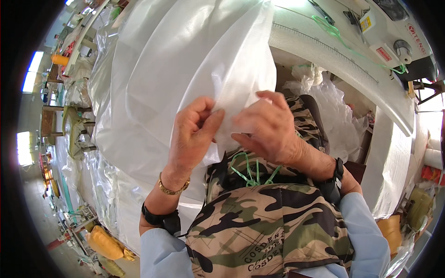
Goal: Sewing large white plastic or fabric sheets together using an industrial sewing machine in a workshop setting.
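A large white sheet of glossy woven plastic fabric [157, 60] hangs in folds from the table and spreads over my left side and lap. My left hand [194, 132] pinches its edge between thumb and bent fingers. Close by on the right, my right hand [269, 125] hovers at the same edge with curled fingers. Motion smears those fingertips, so whether they grip the fabric is unclear. Thin green strips [252, 173] lie at the waist of my camouflage apron [269, 222].
A white sewing machine [382, 39] stands on the worktable [320, 51] at the upper right, with green thread [333, 32] and a metal tool [321, 10] beside it. Crumpled clear plastic [333, 104] fills the space below the table. A yellow bundle [105, 242] lies at the lower left.
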{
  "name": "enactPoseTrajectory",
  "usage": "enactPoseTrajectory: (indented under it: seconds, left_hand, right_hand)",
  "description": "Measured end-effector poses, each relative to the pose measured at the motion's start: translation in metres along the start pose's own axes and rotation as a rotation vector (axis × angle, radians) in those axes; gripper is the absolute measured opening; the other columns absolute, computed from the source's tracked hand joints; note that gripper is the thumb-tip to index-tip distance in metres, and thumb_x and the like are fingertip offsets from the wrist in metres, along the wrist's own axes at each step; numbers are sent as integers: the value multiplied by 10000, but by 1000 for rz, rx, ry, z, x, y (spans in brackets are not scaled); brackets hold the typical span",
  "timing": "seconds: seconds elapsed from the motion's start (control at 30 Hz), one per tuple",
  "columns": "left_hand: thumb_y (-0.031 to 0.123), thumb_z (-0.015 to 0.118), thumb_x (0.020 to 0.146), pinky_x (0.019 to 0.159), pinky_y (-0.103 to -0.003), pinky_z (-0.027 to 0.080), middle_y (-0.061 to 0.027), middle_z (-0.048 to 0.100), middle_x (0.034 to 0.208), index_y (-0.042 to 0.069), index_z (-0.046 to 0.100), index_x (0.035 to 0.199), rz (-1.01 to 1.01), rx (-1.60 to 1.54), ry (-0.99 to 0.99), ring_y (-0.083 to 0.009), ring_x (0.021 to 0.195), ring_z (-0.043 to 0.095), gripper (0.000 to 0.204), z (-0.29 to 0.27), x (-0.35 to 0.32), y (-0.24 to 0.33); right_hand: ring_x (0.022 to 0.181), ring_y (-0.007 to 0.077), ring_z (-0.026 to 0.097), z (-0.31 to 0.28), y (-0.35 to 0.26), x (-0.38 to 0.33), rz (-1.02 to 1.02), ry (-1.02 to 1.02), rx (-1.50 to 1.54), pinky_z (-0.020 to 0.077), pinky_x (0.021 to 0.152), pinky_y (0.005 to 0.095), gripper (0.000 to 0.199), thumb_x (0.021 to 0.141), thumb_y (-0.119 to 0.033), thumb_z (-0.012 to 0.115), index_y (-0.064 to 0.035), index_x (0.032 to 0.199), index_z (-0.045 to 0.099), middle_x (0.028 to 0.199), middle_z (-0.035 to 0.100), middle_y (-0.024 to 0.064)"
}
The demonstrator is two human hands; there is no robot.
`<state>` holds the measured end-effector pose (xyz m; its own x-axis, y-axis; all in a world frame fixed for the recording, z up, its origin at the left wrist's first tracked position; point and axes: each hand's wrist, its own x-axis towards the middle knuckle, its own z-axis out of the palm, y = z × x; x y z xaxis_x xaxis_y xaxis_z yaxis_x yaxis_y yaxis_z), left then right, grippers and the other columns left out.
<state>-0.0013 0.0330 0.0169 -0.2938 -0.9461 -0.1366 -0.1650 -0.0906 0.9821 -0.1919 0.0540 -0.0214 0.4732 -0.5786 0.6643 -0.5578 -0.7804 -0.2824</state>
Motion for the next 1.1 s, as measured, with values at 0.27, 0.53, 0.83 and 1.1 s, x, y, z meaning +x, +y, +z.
enactPoseTrajectory:
  seconds: [0.27,0.53,0.83,1.1]
  left_hand:
    - [-25,609,883,558,-223,385,-29,558,710,-31,607,895,517,715,154,-69,604,465,14,-47,8,94]
    - [2,583,812,615,-458,458,-178,589,732,-22,605,823,730,1170,-384,-366,626,564,34,-12,15,175]
    - [59,573,871,499,-406,455,-118,581,625,47,583,915,553,1057,-85,-288,574,623,46,-3,8,-37]
    - [141,617,940,436,-224,259,45,475,572,52,559,833,-173,-111,98,-60,456,367,151,11,-6,-67]
  right_hand:
    - [1250,379,436,85,35,42,679,246,315,361,1050,426,591,878,-219,657,12,1357,399,1329,463,235]
    - [1010,360,583,70,24,178,-20,55,745,455,894,453,212,802,-237,623,-58,914,644,1043,635,131]
    - [985,306,603,76,86,8,-239,-121,61,467,874,410,144,761,-178,652,-56,824,611,953,654,101]
    - [1126,216,527,-9,85,32,-241,-222,84,379,1060,452,213,727,-114,680,-74,922,604,1051,588,45]
